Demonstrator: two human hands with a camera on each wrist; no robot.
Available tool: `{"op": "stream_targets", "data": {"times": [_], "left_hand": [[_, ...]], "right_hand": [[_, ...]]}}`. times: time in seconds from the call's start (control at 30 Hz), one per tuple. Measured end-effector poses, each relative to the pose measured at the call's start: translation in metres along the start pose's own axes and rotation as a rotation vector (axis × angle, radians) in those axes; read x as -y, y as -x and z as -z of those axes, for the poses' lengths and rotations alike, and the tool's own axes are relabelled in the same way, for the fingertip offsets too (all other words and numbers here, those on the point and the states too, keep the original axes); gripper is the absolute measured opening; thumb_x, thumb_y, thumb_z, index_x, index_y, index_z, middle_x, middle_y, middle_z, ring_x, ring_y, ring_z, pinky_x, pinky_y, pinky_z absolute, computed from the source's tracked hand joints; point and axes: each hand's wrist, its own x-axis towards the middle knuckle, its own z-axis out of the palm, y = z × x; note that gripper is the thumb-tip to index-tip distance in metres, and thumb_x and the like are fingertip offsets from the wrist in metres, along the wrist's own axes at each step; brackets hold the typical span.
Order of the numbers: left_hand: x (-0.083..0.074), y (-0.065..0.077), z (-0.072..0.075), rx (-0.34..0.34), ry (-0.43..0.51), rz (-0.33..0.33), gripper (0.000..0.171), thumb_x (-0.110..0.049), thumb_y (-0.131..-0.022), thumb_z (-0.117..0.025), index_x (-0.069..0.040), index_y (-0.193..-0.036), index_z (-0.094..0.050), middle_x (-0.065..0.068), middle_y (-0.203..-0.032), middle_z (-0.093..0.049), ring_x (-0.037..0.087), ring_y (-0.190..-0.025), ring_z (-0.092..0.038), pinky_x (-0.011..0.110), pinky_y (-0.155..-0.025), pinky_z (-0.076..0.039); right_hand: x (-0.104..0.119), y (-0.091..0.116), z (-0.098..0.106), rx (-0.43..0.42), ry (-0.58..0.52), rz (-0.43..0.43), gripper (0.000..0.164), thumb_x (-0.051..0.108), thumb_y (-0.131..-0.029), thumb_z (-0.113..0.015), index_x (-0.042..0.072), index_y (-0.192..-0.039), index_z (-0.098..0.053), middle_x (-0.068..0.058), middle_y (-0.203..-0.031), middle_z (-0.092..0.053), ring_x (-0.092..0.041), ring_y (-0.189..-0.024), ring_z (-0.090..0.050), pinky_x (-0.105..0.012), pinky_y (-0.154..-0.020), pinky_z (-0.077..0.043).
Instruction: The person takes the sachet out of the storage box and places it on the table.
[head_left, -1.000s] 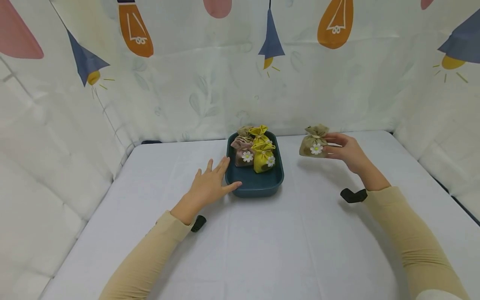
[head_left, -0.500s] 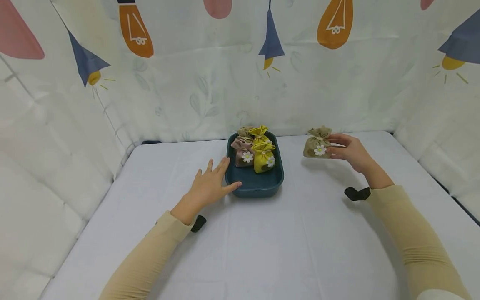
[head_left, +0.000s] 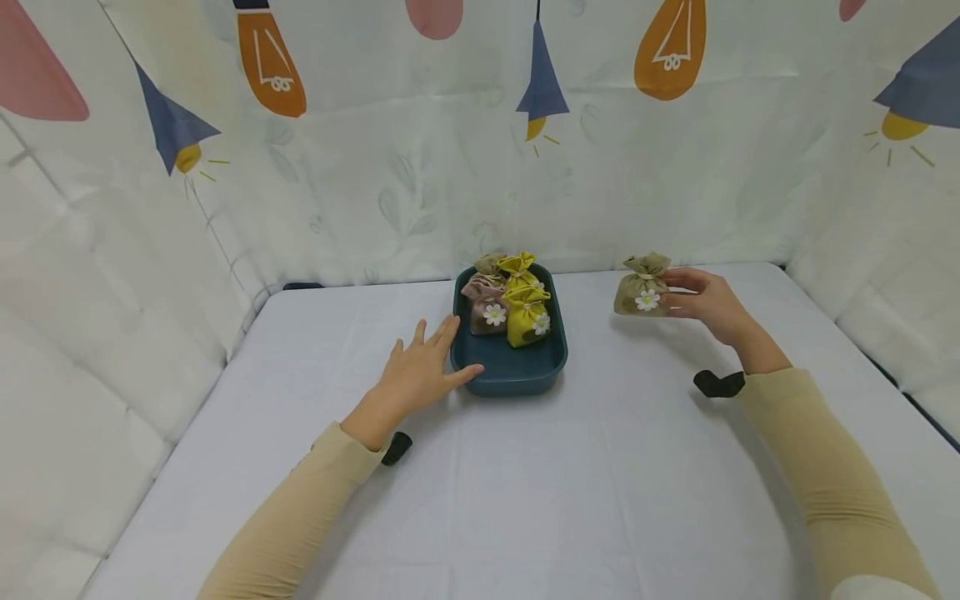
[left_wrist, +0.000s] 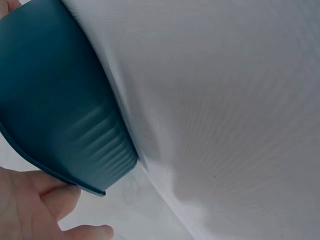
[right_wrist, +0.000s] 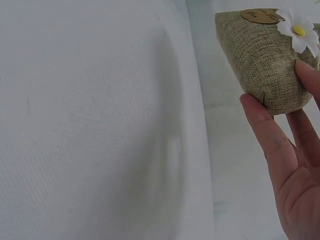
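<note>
My right hand [head_left: 708, 304] pinches a beige-green burlap drawstring pouch [head_left: 632, 297] by its right side, raised over the table. In the right wrist view the pouch [right_wrist: 265, 60] bears a white daisy and a brown label, with thumb and fingers at its end. Spread at the left side of a dark teal plastic basin [head_left: 513, 385] is my left hand [head_left: 416, 371], its fingertips on the rim. The left wrist view has those fingers [left_wrist: 60, 200] along the basin's edge [left_wrist: 50, 172]. Inside, towards the back, sit two yellow pouches [head_left: 527, 321], a pinkish one [head_left: 486, 321] and a beige one [head_left: 489, 264].
A white cloth [head_left: 525, 500] covers the table. Behind it hangs a pale curtain [head_left: 337, 192] printed with lamps and bulbs, close to the table's back edge. Each wrist has a black strap end [head_left: 718, 384] sticking out beneath it.
My right hand has drifted a little to the right with the burlap pouch, away from the basin. My left hand and the basin have stayed in place.
</note>
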Motion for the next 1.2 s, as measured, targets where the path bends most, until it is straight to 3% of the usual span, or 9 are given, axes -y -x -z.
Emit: {"op": "stream_targets", "data": {"times": [0.17,0.37,0.67,0.93,1.2], "left_hand": [[0.001,-0.001,-0.001,-0.001,0.001,0.003,0.099,-0.074,-0.096,-0.048,-0.017,-0.167,-0.01,0.004,-0.171,-0.011,0.044,-0.154,-0.007,0.072,-0.115,-0.014],[0.001,-0.001,-0.002,0.004,-0.004,0.009,0.099,-0.075,-0.096,-0.047,-0.018,-0.167,-0.009,0.003,-0.171,-0.011,0.043,-0.154,-0.007,0.072,-0.116,-0.014],[0.0,0.0,-0.001,0.0,-0.004,0.004,0.099,-0.074,-0.096,-0.048,-0.017,-0.167,-0.01,0.004,-0.171,-0.012,0.044,-0.154,-0.007,0.072,-0.116,-0.015],[0.0,0.0,0.001,0.005,-0.01,0.009,0.099,-0.075,-0.096,-0.047,-0.017,-0.167,-0.009,0.004,-0.171,-0.012,0.043,-0.154,-0.007,0.071,-0.116,-0.015],[0.0,0.0,0.0,0.003,-0.017,0.012,0.1,-0.076,-0.096,-0.047,-0.017,-0.167,-0.01,0.004,-0.171,-0.012,0.044,-0.154,-0.007,0.071,-0.116,-0.015]], "right_hand": [[-0.007,-0.001,0.006,-0.006,0.033,-0.02,0.033,0.002,-0.098,-0.068,0.011,-0.129,-0.059,0.018,-0.113,-0.061,0.003,-0.098,-0.064,-0.02,-0.08,-0.057],[-0.015,-0.003,0.014,0.007,0.072,-0.069,0.047,0.007,-0.1,-0.068,-0.001,-0.142,-0.049,0.015,-0.118,-0.055,0.005,-0.1,-0.062,-0.02,-0.083,-0.056],[-0.025,-0.001,0.025,-0.001,-0.027,-0.071,0.032,0.001,-0.099,-0.066,0.017,-0.126,-0.059,0.02,-0.114,-0.06,0.005,-0.1,-0.063,-0.019,-0.081,-0.057],[-0.034,-0.002,0.03,-0.032,-0.133,-0.075,0.032,-0.004,-0.097,-0.067,0.02,-0.118,-0.064,0.018,-0.11,-0.065,0.002,-0.096,-0.065,-0.019,-0.078,-0.057],[-0.035,-0.003,0.032,-0.034,-0.169,-0.081,0.03,-0.002,-0.097,-0.068,0.021,-0.117,-0.065,0.015,-0.112,-0.063,0.001,-0.095,-0.065,-0.021,-0.078,-0.058]]}}
